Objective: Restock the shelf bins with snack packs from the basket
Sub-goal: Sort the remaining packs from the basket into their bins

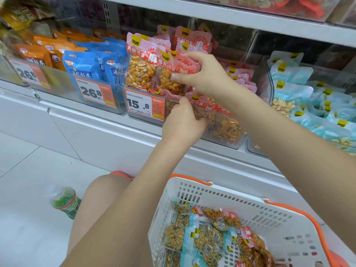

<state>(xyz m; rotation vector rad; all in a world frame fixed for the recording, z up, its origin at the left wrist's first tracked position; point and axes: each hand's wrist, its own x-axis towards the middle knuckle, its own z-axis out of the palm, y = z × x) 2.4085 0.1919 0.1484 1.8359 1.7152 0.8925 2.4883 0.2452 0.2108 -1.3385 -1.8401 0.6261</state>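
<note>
- My right hand (pixel 200 74) pinches a pink peanut pack (pixel 169 78) by its side, standing it upright among the packs at the front of the pink bin (pixel 194 120).
- My left hand (pixel 183 122) rests on the clear front wall of that bin, just right of the 15.8 price tag (pixel 145 106); its fingers curl over the rim, and I cannot tell whether they pinch a pack.
- The basket (pixel 240 205) sits on the floor below the shelf edge, holding more pink packs and pale blue packs (pixel 185 237).
- Judgement: seat the pack label forward, in line with its neighbours, and steady the row with the left hand so it does not topple.
- Hidden: the bin's back rows lie behind my right hand; the basket's near corner is cut off; label print is too small to read.
- A green bottle (pixel 64 202) stands on the floor by my knee.
</note>
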